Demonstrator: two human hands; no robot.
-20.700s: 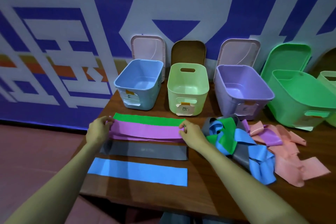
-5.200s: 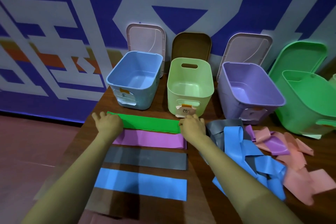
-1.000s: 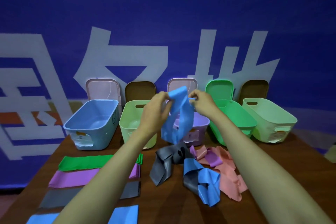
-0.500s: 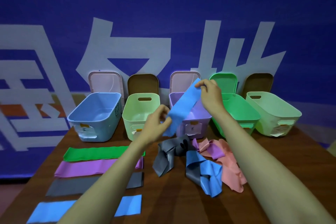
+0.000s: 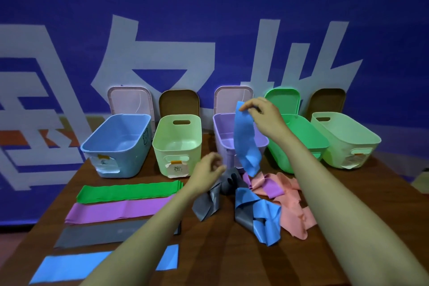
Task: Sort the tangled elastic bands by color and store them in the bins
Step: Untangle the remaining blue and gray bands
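Observation:
My right hand (image 5: 262,115) pinches the top end of a blue band (image 5: 246,140), which hangs down in front of the purple bin (image 5: 220,127). Lower down, my left hand (image 5: 209,168) hovers above the tangled pile (image 5: 257,204) of grey, blue, purple and pink bands, fingers loosely curled and holding nothing. Flat on the table's left side lie sorted stacks: green (image 5: 127,191), purple (image 5: 116,211), grey (image 5: 99,234) and blue (image 5: 69,267). The blue bin (image 5: 109,144) stands at the back left.
At the back also stand a pale green bin (image 5: 176,144), a bright green bin (image 5: 301,141) and another pale green bin (image 5: 346,141), with lids leaning on the blue wall behind. The wooden table (image 5: 213,251) ends close to me at the bottom.
My left hand has let go of the blue band and dropped toward the pile. The band now hangs from my right hand alone, which stays raised.

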